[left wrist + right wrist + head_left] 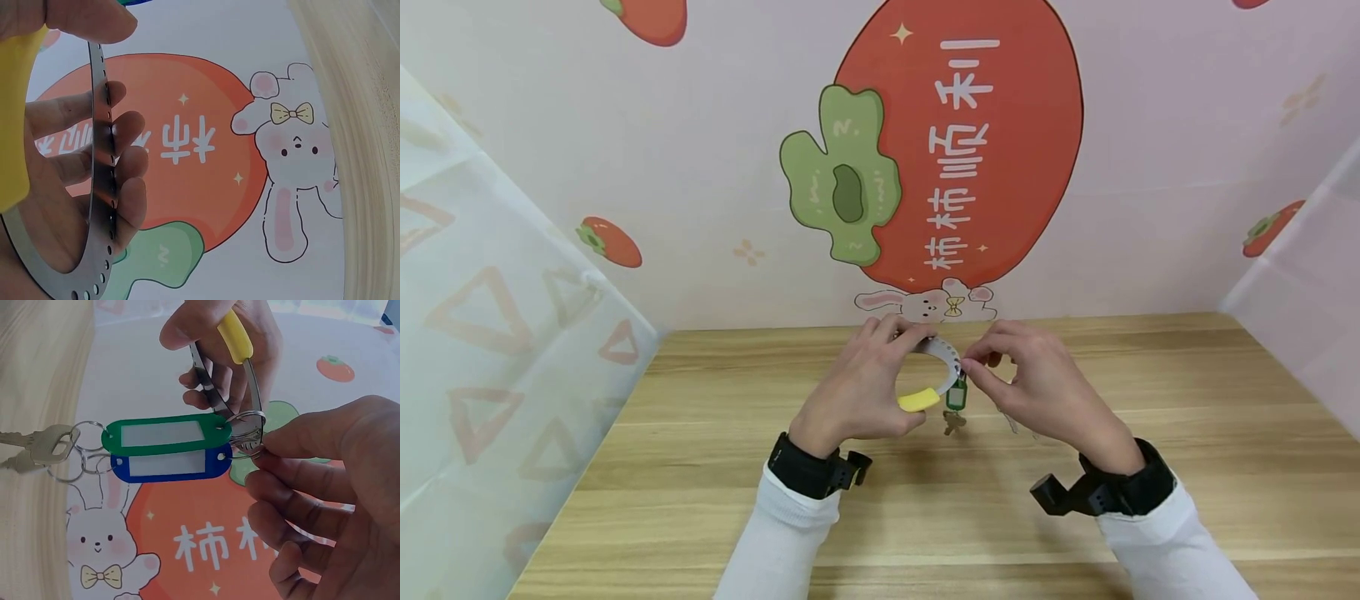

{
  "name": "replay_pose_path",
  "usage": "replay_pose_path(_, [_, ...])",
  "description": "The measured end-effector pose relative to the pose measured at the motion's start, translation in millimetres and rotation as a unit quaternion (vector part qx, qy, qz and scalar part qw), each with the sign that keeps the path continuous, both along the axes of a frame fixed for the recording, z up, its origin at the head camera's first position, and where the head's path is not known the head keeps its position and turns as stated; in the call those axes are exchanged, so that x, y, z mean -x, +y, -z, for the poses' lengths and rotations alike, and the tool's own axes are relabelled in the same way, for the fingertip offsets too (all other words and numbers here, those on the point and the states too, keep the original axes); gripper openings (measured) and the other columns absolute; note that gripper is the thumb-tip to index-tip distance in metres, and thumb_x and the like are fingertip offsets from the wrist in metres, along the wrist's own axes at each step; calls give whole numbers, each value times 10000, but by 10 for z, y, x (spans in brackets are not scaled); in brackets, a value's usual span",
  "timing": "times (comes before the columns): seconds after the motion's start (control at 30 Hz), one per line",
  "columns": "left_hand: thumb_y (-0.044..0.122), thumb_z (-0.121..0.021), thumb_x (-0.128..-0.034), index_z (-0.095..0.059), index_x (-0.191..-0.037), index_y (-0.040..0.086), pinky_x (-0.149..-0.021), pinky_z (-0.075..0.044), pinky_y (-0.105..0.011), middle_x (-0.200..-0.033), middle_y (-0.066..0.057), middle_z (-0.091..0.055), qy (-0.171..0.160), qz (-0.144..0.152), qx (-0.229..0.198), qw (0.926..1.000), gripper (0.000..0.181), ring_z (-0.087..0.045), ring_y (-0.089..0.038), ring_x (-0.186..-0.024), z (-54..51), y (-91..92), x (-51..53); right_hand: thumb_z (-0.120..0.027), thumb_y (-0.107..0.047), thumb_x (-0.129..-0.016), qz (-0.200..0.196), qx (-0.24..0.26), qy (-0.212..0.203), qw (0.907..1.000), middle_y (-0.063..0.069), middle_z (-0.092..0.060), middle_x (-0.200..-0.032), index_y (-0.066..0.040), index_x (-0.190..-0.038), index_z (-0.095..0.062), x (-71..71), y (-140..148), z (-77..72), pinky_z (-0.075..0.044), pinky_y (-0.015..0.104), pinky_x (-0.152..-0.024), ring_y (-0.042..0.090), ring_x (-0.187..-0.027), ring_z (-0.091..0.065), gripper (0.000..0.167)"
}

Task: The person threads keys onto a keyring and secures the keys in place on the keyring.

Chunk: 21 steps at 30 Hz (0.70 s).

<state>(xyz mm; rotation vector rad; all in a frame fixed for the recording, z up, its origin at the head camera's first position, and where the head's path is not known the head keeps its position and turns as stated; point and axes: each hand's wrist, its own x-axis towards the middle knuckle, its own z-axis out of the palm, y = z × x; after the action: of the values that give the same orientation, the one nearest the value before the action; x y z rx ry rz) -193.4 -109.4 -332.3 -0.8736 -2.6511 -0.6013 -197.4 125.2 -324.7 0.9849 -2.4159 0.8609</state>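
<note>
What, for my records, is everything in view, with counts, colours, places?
Loop: one, silver and yellow, left hand
Tags: two, green and blue, by right hand
Rings: several, silver, tag ends
Keys: at least two, brassy, below tags
Pale item: unclear, by right hand
Table: one, tan, foreground
Backdrop: one, pale, behind table
Fruit: several, red, backdrop
Rabbit: one, white, backdrop
Sheets: two, pale, flanking table
Hands: two, bare, above table
Sleeves: two, white, forearms
Cameras: two, black, wrists

Two tags [164, 434], two keys [49, 447], one hoop [103, 181]
</note>
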Motion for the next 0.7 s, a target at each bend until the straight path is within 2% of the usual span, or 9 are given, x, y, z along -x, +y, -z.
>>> replay_pose_path(0.13, [250,-867,-641,-525,-1467,165,-934,-434,-405,-1233,-30,-545,-2,1,-1,10000,899,-479,-229,-1104,-2,5,6,-772,-77,-878,-119,-40,-79,9999,-98,-618,-816,-108,-899,-755,12,26,-7,-487,303,-655,100,-779,-597,41])
replay_pose_path(0.3, [249,-860,-642,-525,-1469,168,-940,-434,-408,-1240,-27,-543,-34,-11,-22,10000,895,-479,-228,-1116,-8,11,4,-748,-42,-891,-526,-72,-223,9983,-126,-593,-827,-119,-914,-723,58,93,-6,-468,277,-641,50,-772,-565,85])
replay_pose_path(0.5, [249,-866,-641,-532,-1457,173,-955,-432,-414,-1236,-20,-540,-69,-10,-50,10000,885,-484,-227,-1132,-8,9,0,-736,-19,-902,-957,-68,-349,9948,-139,-585,-866,-170,-927,-688,105,144,14,-480,257,-630,50,-776,-552,161])
replay_pose_path(0.7, [238,-866,-640,-535,-1453,172,-933,-436,-407,-1216,-20,-539,-96,17,-73,9999,881,-489,-223,-1101,-7,4,4,-743,-10,-895,-1127,-11,-366,9929,-152,-589,-895,-192,-949,-690,146,187,37,-478,262,-645,53,-803,-561,197])
